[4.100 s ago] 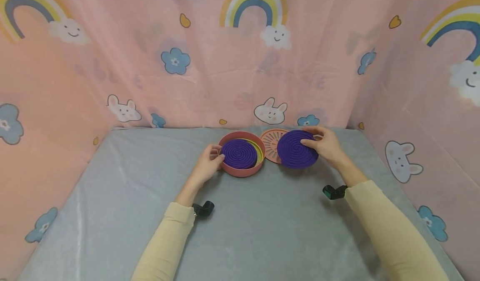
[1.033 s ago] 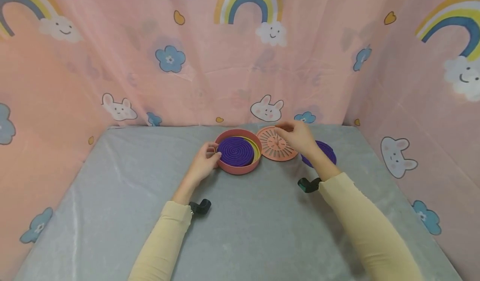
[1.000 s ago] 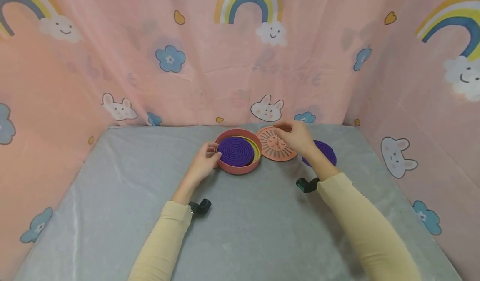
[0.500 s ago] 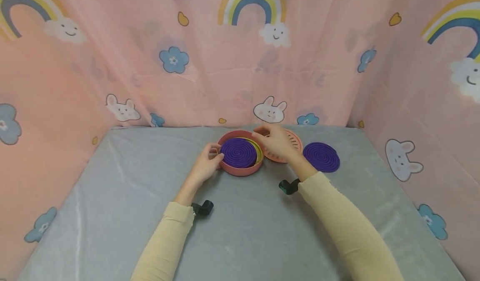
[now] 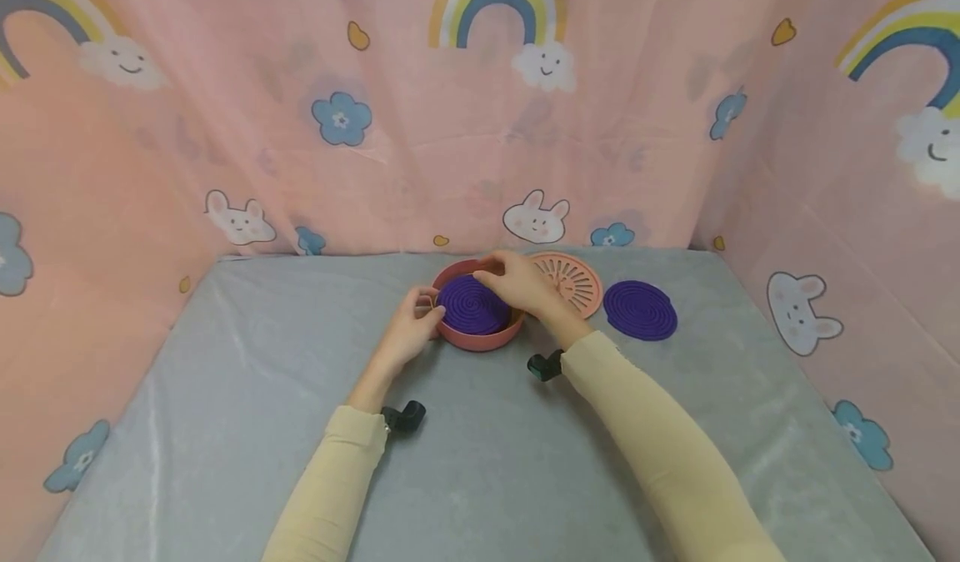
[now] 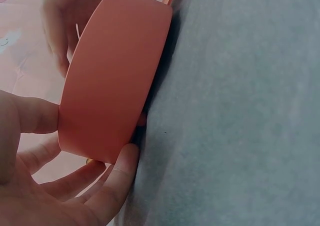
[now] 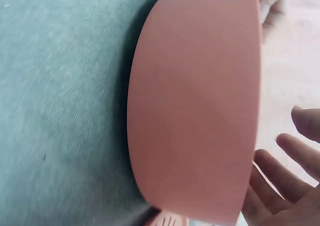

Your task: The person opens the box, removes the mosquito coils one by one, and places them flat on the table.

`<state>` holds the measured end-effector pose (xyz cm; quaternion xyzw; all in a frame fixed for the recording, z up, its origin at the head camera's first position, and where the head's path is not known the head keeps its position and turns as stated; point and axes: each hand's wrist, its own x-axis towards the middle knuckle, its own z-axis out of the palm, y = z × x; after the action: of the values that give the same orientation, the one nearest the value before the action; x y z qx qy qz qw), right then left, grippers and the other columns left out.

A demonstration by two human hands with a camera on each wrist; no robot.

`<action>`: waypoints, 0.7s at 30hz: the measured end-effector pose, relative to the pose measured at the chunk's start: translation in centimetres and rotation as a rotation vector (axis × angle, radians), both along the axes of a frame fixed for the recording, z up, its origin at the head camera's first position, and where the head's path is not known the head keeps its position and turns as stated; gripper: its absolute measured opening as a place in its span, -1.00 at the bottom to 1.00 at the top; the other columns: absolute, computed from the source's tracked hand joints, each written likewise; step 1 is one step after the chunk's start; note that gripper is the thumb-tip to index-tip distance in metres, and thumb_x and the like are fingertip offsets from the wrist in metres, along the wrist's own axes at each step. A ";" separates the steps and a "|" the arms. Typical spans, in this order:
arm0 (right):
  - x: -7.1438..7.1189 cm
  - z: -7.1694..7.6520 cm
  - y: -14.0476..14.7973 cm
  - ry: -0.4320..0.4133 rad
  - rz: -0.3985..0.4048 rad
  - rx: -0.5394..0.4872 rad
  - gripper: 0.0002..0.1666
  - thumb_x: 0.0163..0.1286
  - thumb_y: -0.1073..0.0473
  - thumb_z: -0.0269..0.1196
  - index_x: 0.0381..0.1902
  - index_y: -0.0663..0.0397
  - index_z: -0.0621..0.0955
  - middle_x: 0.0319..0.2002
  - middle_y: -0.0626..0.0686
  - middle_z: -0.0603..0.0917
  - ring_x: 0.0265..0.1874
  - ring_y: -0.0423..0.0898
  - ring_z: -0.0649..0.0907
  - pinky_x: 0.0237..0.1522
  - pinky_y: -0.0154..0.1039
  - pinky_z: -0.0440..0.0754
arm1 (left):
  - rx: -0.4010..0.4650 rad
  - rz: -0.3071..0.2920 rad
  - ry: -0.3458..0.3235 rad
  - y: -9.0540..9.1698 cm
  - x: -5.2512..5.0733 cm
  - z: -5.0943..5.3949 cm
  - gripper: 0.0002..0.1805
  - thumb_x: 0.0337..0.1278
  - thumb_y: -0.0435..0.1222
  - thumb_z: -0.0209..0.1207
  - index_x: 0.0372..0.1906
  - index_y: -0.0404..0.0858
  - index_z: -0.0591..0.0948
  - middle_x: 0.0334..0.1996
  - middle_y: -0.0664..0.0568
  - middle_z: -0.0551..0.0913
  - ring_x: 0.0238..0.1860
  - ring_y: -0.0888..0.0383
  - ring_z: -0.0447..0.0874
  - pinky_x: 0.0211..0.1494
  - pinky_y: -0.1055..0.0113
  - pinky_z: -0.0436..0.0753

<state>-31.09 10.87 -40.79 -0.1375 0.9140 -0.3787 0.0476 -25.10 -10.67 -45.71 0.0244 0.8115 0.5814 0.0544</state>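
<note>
A round pink container (image 5: 480, 343) holds a purple spiral disc (image 5: 471, 305) with something yellow under it. My left hand (image 5: 408, 327) grips the container's left side; in the left wrist view, thumb and fingers of the left hand (image 6: 65, 171) lie round the container wall (image 6: 115, 71). My right hand (image 5: 525, 284) is over the container's right rim, thumb and fingertips at the far right edge of the disc. Whether they touch it cannot be told. The right wrist view has the right hand's (image 7: 290, 171) spread fingers beside the container wall (image 7: 195, 101).
Right of the container lies a slotted orange-pink lid (image 5: 577, 283), partly behind my right forearm. Farther right, a second purple spiral disc (image 5: 641, 310) lies flat on the grey cloth (image 5: 480, 462). A patterned pink curtain (image 5: 420, 178) stands behind and at both sides.
Since the oldest frame, my right hand has let go of a purple disc, which now lies right of the lid. It has since moved left across the lid to the container. My left hand keeps its grip.
</note>
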 end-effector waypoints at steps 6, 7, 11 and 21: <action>-0.8 -0.6 -1.3 -0.016 0.046 -0.006 -0.52 0.52 0.02 0.23 0.28 0.12 0.56 0.24 0.17 0.61 0.27 0.10 0.55 0.33 0.03 0.48 | 0.011 0.008 0.012 -0.1 -0.1 0.1 -0.61 0.47 -0.22 0.13 0.29 -0.19 0.46 0.28 -0.22 0.44 0.28 -0.12 0.53 0.03 0.13 0.72; -0.8 -0.7 -1.4 -0.013 0.050 -0.005 -0.52 0.52 0.04 0.23 0.28 0.14 0.56 0.24 0.17 0.61 0.27 0.10 0.56 0.33 0.02 0.48 | 0.014 0.007 0.012 -0.1 -0.1 0.1 -0.62 0.47 -0.22 0.14 0.29 -0.19 0.46 0.28 -0.22 0.44 0.28 -0.13 0.53 0.03 0.13 0.72; -1.2 -1.4 -1.6 -0.004 0.049 0.025 -0.52 0.51 0.06 0.24 0.28 0.17 0.56 0.24 0.19 0.61 0.27 0.12 0.55 0.34 0.03 0.47 | 0.015 0.008 0.008 0.0 -0.1 0.1 -0.62 0.47 -0.22 0.14 0.28 -0.18 0.47 0.28 -0.21 0.44 0.29 -0.12 0.52 0.03 0.14 0.72; -1.4 -1.8 -2.0 0.002 0.050 0.089 -0.50 0.49 0.06 0.26 0.28 0.18 0.57 0.22 0.21 0.61 0.28 0.15 0.53 0.36 0.10 0.43 | -0.005 0.003 0.011 -0.2 -0.1 0.1 -0.61 0.49 -0.21 0.12 0.30 -0.18 0.45 0.28 -0.22 0.45 0.29 -0.12 0.52 0.09 0.07 0.69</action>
<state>-32.45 8.88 -42.63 -0.1582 0.9263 -0.3362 0.0621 -25.16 -10.83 -45.57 0.0261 0.8133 0.5791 0.0491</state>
